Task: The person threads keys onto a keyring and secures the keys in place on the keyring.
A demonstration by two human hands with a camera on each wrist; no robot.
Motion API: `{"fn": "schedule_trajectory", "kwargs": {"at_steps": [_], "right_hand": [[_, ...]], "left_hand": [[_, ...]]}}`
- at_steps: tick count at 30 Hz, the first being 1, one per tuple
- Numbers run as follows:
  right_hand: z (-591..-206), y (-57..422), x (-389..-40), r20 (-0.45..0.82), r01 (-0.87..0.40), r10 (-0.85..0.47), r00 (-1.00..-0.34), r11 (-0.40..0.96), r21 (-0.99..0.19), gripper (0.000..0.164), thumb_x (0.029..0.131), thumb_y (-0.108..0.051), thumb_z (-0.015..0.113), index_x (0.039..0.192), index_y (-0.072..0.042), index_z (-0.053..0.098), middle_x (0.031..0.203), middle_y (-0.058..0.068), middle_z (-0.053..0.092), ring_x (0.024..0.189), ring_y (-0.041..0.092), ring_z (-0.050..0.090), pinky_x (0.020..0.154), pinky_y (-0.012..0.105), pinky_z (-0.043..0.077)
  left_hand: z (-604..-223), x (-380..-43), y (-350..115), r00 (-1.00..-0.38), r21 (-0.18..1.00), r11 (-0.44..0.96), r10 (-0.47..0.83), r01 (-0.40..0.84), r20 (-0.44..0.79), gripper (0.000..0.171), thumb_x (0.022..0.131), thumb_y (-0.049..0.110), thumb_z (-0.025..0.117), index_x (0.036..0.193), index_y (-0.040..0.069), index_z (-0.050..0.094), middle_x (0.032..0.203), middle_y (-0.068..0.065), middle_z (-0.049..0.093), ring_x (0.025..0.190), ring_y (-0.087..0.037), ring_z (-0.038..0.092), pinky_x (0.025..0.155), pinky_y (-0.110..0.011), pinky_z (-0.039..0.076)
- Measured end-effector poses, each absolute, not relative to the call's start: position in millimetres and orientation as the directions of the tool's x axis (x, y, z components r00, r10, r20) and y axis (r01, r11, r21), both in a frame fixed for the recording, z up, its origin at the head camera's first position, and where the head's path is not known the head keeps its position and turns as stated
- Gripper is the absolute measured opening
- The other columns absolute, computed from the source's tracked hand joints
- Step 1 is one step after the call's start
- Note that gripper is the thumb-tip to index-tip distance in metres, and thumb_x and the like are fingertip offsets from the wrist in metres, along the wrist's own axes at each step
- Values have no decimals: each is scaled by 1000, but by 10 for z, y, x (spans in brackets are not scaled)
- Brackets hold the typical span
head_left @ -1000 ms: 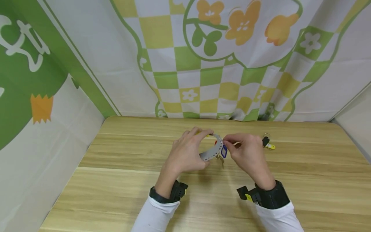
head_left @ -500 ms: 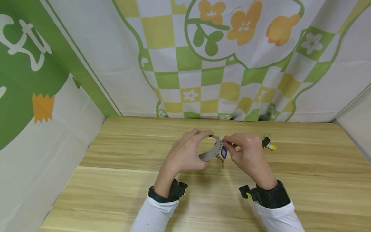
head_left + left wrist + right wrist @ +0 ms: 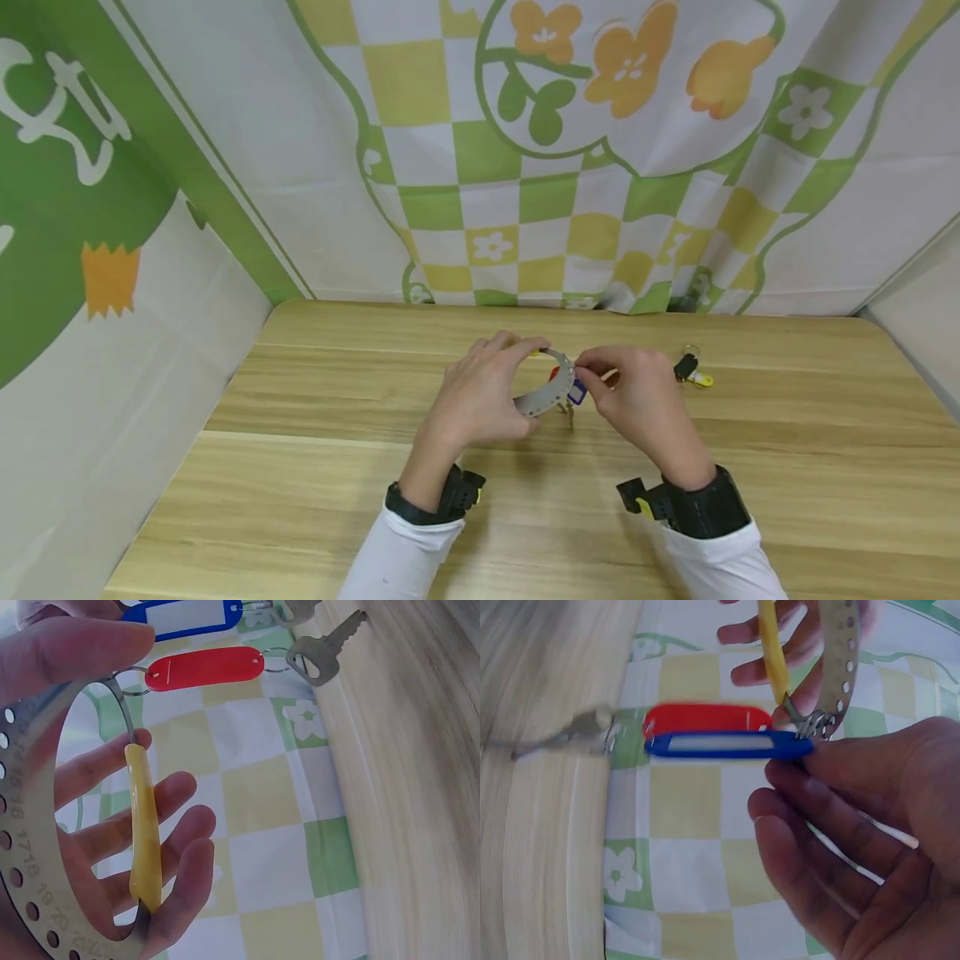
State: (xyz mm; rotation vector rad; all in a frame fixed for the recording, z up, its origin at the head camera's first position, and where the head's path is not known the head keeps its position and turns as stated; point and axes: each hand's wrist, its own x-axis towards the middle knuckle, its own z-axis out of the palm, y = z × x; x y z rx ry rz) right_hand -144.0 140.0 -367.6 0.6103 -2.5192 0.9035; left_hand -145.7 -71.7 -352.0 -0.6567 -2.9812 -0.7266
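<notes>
In the head view my left hand [image 3: 480, 396] grips a flat grey metal key ring [image 3: 538, 402]. Numbered holes line its curved plate [image 3: 19, 817], and a yellow sleeve [image 3: 144, 825] covers the thin wire side, with the fingers curled behind. A red key tag [image 3: 206, 668] hangs from the ring by a small split ring, with a silver key [image 3: 319, 656] at its far end. My right hand [image 3: 641, 400] pinches the end of a blue key tag [image 3: 720, 744] between thumb and forefinger, right where small split rings [image 3: 814, 724] gather at the plate's edge.
A black key fob [image 3: 686, 367] and a yellow key tag [image 3: 701, 380] lie on the wooden table [image 3: 300, 475], right of my right hand. Behind the table's back edge hangs a checkered green and yellow curtain [image 3: 487, 200].
The blue tag and the keys below it have swung slightly left in the head view, and more of the red tag shows. Both hands stay almost in place.
</notes>
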Motion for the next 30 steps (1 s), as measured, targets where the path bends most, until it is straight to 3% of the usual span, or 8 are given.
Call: {"fn": "schedule_trajectory", "kwargs": {"at_steps": [6, 11, 20, 27, 30], "right_hand": [[-3649, 1420, -1435, 406, -436, -206, -890, 642, -631, 3, 87, -3, 78, 90, -5, 78, 78, 3, 74, 68, 14, 69, 63, 35, 59], [-3640, 1422, -1417, 401, -423, -185, -897, 624, -657, 2, 88, -4, 77, 90, -4, 78, 78, 2, 73, 68, 13, 68, 64, 35, 58], [-3652, 1414, -1444, 600, -596, -257, -758, 648, -475, 13, 79, 6, 82, 87, -4, 80, 79, 5, 75, 65, 13, 69, 57, 31, 56], [-3674, 1418, -1457, 692, -692, -341, -637, 649, -317, 18, 74, 8, 84, 86, -4, 80, 79, 4, 74, 64, 12, 67, 54, 31, 51], [-3685, 1413, -1460, 705, -706, -355, -614, 646, -290, 19, 73, 9, 84, 86, -4, 80, 78, 5, 74, 63, 12, 66, 54, 32, 50]], "left_hand": [[-3522, -1459, -707, -912, 430, 806, 388, 406, 133, 92, 63, 27, 88, 147, 31, 52, 141, -6, 54, 119, -29, 53, 82, -54, 48], [-3536, -1460, -696, -909, 421, 806, 388, 415, 155, 92, 62, 27, 87, 147, 31, 53, 138, -5, 55, 116, -28, 54, 79, -52, 49], [-3524, -1476, -712, -908, 437, 798, 397, 414, 134, 91, 64, 27, 88, 147, 33, 51, 140, -3, 54, 119, -28, 55, 81, -53, 49], [-3508, -1469, -739, -903, 451, 789, 416, 418, 110, 90, 65, 28, 87, 148, 35, 51, 137, 2, 55, 113, -24, 56, 80, -50, 47], [-3512, -1464, -745, -903, 456, 787, 415, 416, 107, 90, 65, 27, 87, 147, 34, 51, 137, 2, 55, 112, -23, 56, 79, -51, 47]]}}
